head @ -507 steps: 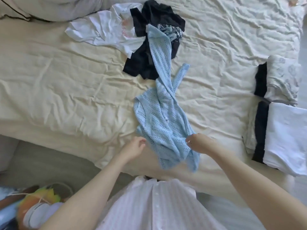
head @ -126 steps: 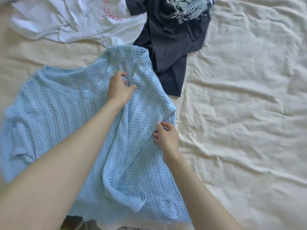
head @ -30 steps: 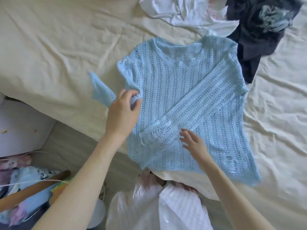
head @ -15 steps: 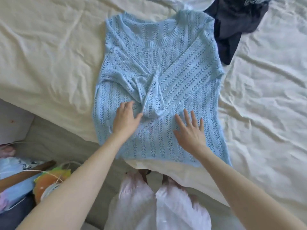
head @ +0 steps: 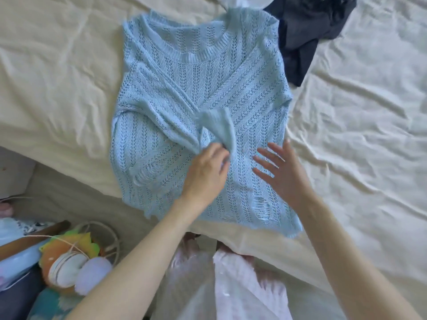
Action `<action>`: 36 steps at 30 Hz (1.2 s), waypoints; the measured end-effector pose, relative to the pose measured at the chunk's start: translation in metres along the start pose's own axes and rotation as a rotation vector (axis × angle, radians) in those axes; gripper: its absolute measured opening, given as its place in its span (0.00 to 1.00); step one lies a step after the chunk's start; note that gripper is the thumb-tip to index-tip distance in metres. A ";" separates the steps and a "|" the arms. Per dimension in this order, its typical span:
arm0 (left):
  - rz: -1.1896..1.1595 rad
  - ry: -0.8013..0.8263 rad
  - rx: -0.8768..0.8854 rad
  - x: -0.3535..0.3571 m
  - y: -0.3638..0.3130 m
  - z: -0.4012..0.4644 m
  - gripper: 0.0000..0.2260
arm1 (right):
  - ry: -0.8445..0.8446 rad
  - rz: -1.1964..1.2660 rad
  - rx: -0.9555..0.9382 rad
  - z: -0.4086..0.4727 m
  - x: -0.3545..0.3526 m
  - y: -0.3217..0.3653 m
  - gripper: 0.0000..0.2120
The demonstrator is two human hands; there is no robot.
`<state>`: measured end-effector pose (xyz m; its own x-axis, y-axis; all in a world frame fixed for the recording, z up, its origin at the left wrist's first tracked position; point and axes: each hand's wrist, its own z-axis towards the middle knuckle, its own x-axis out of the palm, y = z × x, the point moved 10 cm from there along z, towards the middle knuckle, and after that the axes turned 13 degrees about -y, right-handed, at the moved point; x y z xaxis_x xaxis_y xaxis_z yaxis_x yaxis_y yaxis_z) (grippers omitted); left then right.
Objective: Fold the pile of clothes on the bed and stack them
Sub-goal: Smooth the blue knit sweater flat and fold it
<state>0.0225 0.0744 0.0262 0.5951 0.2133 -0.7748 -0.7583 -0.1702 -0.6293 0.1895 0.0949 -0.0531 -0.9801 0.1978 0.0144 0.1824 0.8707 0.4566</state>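
- Head view: a blue sweater (head: 184, 107) of open knit lies flat on the bed (head: 358, 135), neck toward 12 o'clock, hem toward 6 o'clock at the bed's near edge.
- Both sleeves are folded in across its front; they meet near the middle, and the cuff (head: 219, 125) of one stands up off the knit.
- The left hand (head: 205, 176) comes in from 7 o'clock and pinches that cuff between thumb and curled fingers, just at 6 o'clock of the raised cloth.
- The right hand (head: 282, 172) comes in from 5 o'clock; its fingers are spread and straight, grasping nothing, and lie over the lower right part of the sweater. Whether the palm presses the knit or floats just above it I cannot tell.
- The two hands are near each other but apart, the right at 3 o'clock of the left.
- A dark garment (head: 307, 31) lies crumpled at 1 o'clock of the sweater, its lower edge just beside the sweater's right shoulder.
- A white garment (head: 242, 0) shows only as a scrap at the top edge, at 12 o'clock of the sweater, touching the collar area.
- Holes and frayed threads show in the knit near the hem, at 6 o'clock of each hand.
- Below the bed's edge, at 8 o'clock, sits a heap of colourful things (head: 69, 262) on the floor; what they are is unclear.
- At 6 o'clock the person's pale shirt (head: 231, 292) fills the bottom edge.
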 end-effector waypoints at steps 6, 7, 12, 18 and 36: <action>0.166 0.411 0.091 0.070 -0.006 -0.070 0.11 | -0.104 -0.111 0.071 0.003 -0.046 -0.015 0.23; 0.180 0.449 0.087 0.076 0.000 -0.077 0.11 | -0.110 -0.191 0.075 0.006 -0.048 -0.020 0.20; 0.110 0.374 0.013 0.064 0.020 -0.085 0.10 | -0.272 -0.518 0.008 0.029 -0.045 -0.030 0.16; -0.199 0.072 -1.013 0.040 0.101 -0.101 0.16 | -0.377 -0.438 -0.084 0.024 -0.050 -0.038 0.26; -0.508 0.134 -1.400 0.050 0.117 -0.129 0.06 | -0.643 -0.835 -0.299 -0.018 -0.114 -0.037 0.22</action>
<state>-0.0020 -0.0593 -0.0934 0.7885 0.4570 -0.4116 0.3489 -0.8835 -0.3124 0.2928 0.0323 -0.0556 -0.5465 -0.1300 -0.8273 -0.6318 0.7124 0.3055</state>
